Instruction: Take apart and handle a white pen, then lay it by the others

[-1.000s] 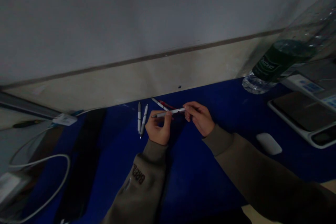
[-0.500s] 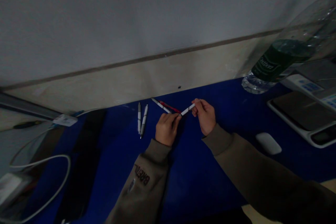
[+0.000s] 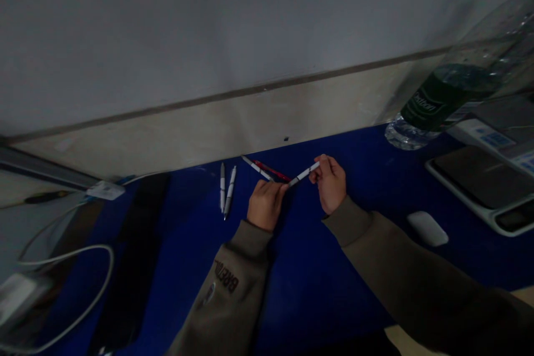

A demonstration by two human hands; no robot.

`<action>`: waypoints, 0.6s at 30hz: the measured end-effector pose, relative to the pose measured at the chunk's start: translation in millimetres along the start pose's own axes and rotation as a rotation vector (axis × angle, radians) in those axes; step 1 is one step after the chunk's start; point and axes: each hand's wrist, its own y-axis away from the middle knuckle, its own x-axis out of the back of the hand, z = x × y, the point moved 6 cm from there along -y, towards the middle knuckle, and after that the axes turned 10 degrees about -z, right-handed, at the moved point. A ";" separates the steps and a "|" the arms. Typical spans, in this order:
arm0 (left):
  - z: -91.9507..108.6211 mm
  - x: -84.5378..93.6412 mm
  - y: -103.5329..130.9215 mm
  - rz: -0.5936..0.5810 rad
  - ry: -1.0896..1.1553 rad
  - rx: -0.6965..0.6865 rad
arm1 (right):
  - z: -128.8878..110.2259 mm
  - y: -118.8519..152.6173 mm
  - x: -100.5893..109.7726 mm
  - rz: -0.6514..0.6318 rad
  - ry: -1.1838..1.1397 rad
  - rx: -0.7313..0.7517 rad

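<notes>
Over the blue tabletop (image 3: 317, 289), near the pale wall, both hands at work on one white pen (image 3: 305, 173). Left hand (image 3: 264, 204) curled into a loose fist, fingers (image 3: 278, 188) pinched narrow at the pen's lower end; whether skin meets the tip itself, too dim to tell. Right hand (image 3: 332, 182) closed around the pen's upper end, fingertips gripping it. Pen slanted, raised toward the right hand, lifted clear of the tabletop between the two hands. Both forearms in grey-brown sleeves, dark lettering on the left cuff (image 3: 227, 278).

Just behind the left hand, flat on the tabletop: a red pen (image 3: 272, 170) and another white pen (image 3: 254, 166), close together, angled alike. Farther left, a pair of white pens (image 3: 226, 193) side by side, nearly parallel, pointing away from the wall. Well apart to the right, a white mouse (image 3: 427, 228), and beyond it a white-framed tablet-like device (image 3: 479, 175) with a dark face. At far right, by the wall, a clear plastic bottle (image 3: 442, 100) with a dark green label, distorted by the lens. On the left side, a dark flat slab (image 3: 133, 256), a white cable (image 3: 83, 289) looping beside it, and a small white plug block (image 3: 105, 191) near the wall.
</notes>
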 end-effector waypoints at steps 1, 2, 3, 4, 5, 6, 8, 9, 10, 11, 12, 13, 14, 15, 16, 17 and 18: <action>-0.4 0.3 0.3 0.010 0.018 0.001 | 0.5 -0.1 0.3 0.003 -0.002 -0.007; -0.7 0.8 0.6 0.020 0.033 0.004 | 0.9 -0.1 0.5 0.004 -0.007 -0.013; -0.8 1.3 0.9 0.027 0.044 0.009 | 1.1 0.0 0.5 0.005 -0.014 -0.016; -0.8 1.7 1.0 0.032 0.050 0.014 | 1.2 -0.1 0.5 0.004 -0.019 -0.015; -0.7 2.0 1.1 0.033 0.051 0.019 | 1.0 -0.1 0.5 0.002 -0.021 -0.012; -0.6 2.0 0.9 0.031 0.048 0.024 | 0.6 -0.3 0.4 -0.001 -0.020 -0.007; 0.0 1.0 0.3 0.012 0.018 0.026 | -0.5 -0.7 -0.1 -0.013 -0.016 -0.002; 0.6 -0.2 -0.2 -0.006 -0.001 0.021 | -1.0 -0.9 -0.4 -0.018 -0.018 -0.004; 1.4 -1.6 -0.6 -0.026 -0.018 0.010 | -1.5 -1.1 -0.6 -0.021 -0.023 -0.011; 2.3 -2.7 -0.9 -0.040 -0.028 -0.004 | -1.9 -1.2 -0.7 -0.022 -0.033 -0.021; 3.1 -3.3 -0.8 -0.045 -0.029 -0.017 | -2.3 -1.3 -0.9 -0.021 -0.044 -0.034; 3.6 -3.1 -0.6 -0.041 -0.024 -0.026 | -2.6 -1.4 -0.9 -0.019 -0.056 -0.047; 3.4 -2.4 -0.1 -0.026 -0.015 -0.026 | -2.9 -1.5 -0.8 -0.015 -0.068 -0.057; 2.9 -1.2 0.6 -0.006 -0.008 -0.020 | -3.1 -1.6 -0.7 -0.013 -0.081 -0.065; 2.2 0.1 1.4 0.017 -0.005 -0.014 | -3.2 -1.8 -0.5 -0.010 -0.094 -0.069; 1.6 1.3 2.2 0.037 -0.006 -0.012 | -3.1 -2.1 -0.3 -0.010 -0.102 -0.071; 1.2 2.1 2.8 0.053 -0.011 -0.015 | -2.7 -2.3 -0.3 -0.013 -0.105 -0.074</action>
